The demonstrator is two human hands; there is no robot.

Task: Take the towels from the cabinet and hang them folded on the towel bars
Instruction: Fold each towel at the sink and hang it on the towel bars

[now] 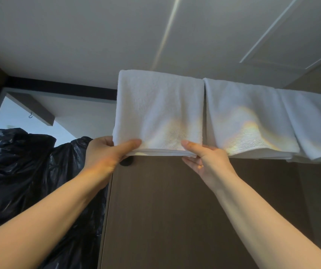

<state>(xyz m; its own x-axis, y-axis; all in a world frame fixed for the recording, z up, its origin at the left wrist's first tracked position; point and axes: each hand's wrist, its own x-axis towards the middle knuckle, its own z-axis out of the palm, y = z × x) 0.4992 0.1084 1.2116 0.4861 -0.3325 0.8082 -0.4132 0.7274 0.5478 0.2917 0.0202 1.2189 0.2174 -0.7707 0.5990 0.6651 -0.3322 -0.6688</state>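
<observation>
Three white folded towels hang side by side high up, seen from below; the bar under them is hidden. The left towel (pixel 158 107) hangs straight. My left hand (pixel 105 152) pinches its lower left corner, thumb in front. My right hand (pixel 204 160) pinches its lower right corner, thumb on the front face. A second towel (pixel 247 117) hangs just to the right, nearly touching the first. A third towel (pixel 317 123) overlaps the second at the far right.
A dark brown wooden cabinet door (pixel 175 210) fills the space below the towels, with a small dark knob (pixel 126 163) by my left hand. Black plastic bags (pixel 20 171) bulge at the left. The white ceiling (pixel 97 35) is above.
</observation>
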